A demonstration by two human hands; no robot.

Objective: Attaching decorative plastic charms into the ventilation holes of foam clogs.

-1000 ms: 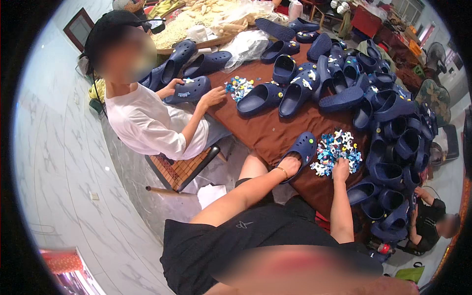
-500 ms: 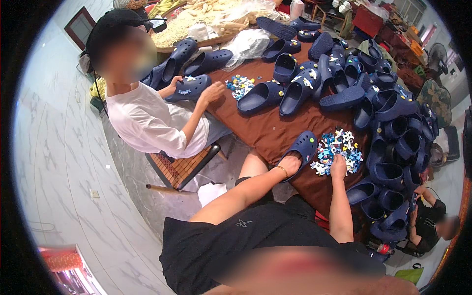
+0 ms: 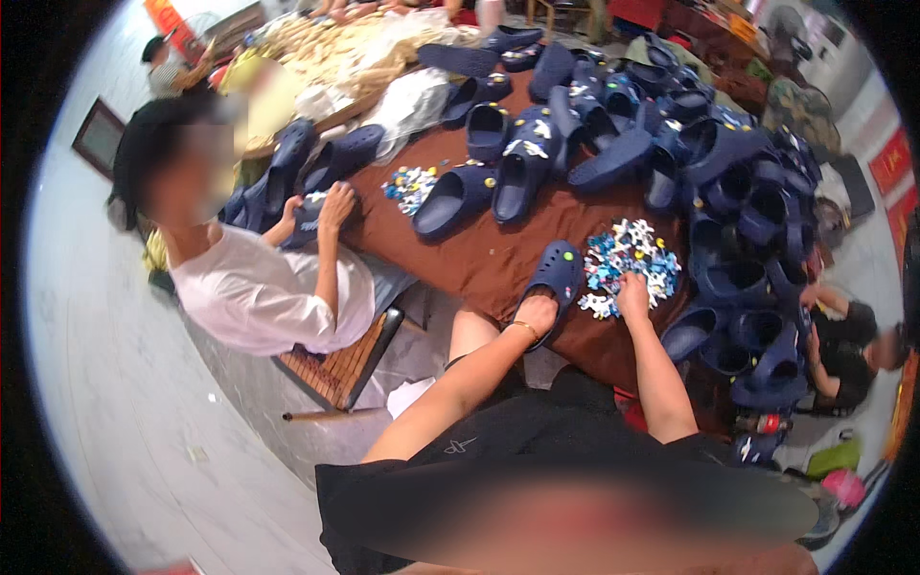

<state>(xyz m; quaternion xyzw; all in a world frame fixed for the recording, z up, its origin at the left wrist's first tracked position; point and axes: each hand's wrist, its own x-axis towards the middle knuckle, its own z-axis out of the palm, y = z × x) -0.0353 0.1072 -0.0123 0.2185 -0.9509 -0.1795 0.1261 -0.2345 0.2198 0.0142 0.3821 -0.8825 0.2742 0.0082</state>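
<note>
A navy clog (image 3: 558,268) with a small green charm on its toe rests at the near edge of the brown cloth. My left hand (image 3: 539,310) reaches into its heel opening and grips it, the fingers partly hidden inside. To its right lies a loose pile of blue, white and yellow shoe charms (image 3: 640,257). At the pile's near side, my right hand (image 3: 632,293) has its fingers drawn together among the charms. Whatever is between those fingertips is too small to tell.
Navy clogs (image 3: 738,259) are heaped along the right side of the cloth-covered table (image 3: 460,264). On the left, a co-worker (image 3: 264,287) in a white top handles another clog beside a smaller charm pile (image 3: 412,188). Another person (image 3: 843,355) sits at the far right.
My view has shifted, so the table sits further left in it. The co-worker's hand has come onto their clog, which is turned differently. My hands stay at the clog and the charm pile.
</note>
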